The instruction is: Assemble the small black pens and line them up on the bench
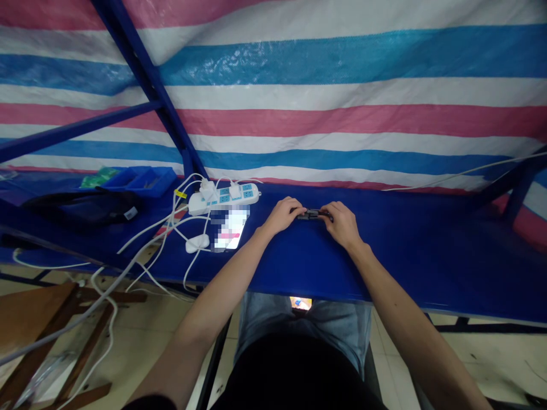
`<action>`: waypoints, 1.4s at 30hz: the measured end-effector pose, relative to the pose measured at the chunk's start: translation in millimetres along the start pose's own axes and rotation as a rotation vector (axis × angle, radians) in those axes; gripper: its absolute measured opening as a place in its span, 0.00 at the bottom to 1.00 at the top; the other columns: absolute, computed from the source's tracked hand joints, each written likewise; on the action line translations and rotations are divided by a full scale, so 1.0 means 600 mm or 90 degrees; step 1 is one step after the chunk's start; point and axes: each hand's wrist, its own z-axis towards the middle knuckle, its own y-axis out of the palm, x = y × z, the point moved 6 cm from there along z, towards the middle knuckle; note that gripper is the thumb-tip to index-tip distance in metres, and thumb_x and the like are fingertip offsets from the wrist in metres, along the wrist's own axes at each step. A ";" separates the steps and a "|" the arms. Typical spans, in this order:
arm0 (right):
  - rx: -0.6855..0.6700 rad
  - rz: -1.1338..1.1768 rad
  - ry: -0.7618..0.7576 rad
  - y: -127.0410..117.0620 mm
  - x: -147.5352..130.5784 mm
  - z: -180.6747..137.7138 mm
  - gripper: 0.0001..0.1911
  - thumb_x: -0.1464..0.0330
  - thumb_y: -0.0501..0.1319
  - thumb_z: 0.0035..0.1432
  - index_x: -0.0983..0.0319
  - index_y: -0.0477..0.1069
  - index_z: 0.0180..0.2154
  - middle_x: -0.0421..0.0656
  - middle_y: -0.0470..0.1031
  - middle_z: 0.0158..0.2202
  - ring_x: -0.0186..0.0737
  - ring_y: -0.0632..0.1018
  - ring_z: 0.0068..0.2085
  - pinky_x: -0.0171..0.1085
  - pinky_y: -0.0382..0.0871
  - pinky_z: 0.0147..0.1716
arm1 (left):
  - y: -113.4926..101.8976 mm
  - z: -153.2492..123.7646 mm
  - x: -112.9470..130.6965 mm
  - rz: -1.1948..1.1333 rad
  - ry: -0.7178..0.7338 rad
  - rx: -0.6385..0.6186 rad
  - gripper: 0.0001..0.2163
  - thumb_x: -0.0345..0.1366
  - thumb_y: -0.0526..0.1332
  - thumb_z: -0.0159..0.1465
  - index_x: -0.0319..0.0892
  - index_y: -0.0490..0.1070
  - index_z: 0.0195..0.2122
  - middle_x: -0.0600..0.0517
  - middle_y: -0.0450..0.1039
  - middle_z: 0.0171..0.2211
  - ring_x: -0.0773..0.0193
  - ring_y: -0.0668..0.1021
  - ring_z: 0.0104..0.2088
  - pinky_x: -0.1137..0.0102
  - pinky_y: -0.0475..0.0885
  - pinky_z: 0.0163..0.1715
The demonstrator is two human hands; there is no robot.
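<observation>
A small, dark, elongated object (310, 214) lies low over the blue tabletop, or on it, between my two hands. It has a lengthwise groove or bar in its middle; its exact kind is too small to tell. My left hand (287, 213) pinches its left end between thumb and fingers. On the opposite end, the fingers of my right hand (341, 221) are closed, with a dark tip showing at the fingertips. Parts of both ends are hidden by my fingers.
Left of my hands, a white power strip (224, 198) carries plugs and tangled white cables. A lit phone (231, 229) and a white adapter (197, 243) lie in front of it. Blue bins (141, 180) and a black bag (85, 206) stand farther left. Striped sheeting (342, 119) hangs behind.
</observation>
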 end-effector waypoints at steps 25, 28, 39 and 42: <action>-0.032 0.018 0.029 0.004 0.011 -0.001 0.11 0.64 0.59 0.69 0.57 0.80 0.39 0.47 0.82 0.38 0.50 0.76 0.42 0.46 0.69 0.39 | 0.002 -0.002 0.022 0.046 0.052 -0.036 0.10 0.38 0.61 0.73 0.45 0.83 0.40 0.49 0.81 0.43 0.57 0.77 0.45 0.60 0.72 0.50; -0.002 0.041 0.072 -0.004 0.020 0.000 0.13 0.57 0.63 0.67 0.57 0.81 0.38 0.47 0.82 0.36 0.50 0.77 0.40 0.47 0.68 0.40 | -0.005 -0.003 0.026 0.031 0.042 -0.006 0.10 0.38 0.61 0.73 0.45 0.83 0.41 0.49 0.81 0.43 0.57 0.77 0.46 0.60 0.72 0.51; -0.062 0.816 0.435 0.006 0.051 0.000 0.41 0.33 0.47 0.62 0.60 0.78 0.41 0.44 0.74 0.26 0.38 0.68 0.21 0.40 0.61 0.22 | -0.030 -0.008 0.013 -0.002 0.019 0.158 0.05 0.39 0.68 0.68 0.46 0.81 0.43 0.50 0.80 0.43 0.59 0.78 0.47 0.59 0.74 0.52; -0.092 0.862 0.422 0.005 0.041 0.000 0.36 0.36 0.48 0.64 0.59 0.76 0.41 0.43 0.72 0.26 0.38 0.66 0.22 0.41 0.63 0.24 | -0.028 -0.008 0.014 0.001 0.017 0.149 0.06 0.39 0.68 0.68 0.46 0.81 0.44 0.50 0.80 0.43 0.58 0.78 0.47 0.58 0.75 0.52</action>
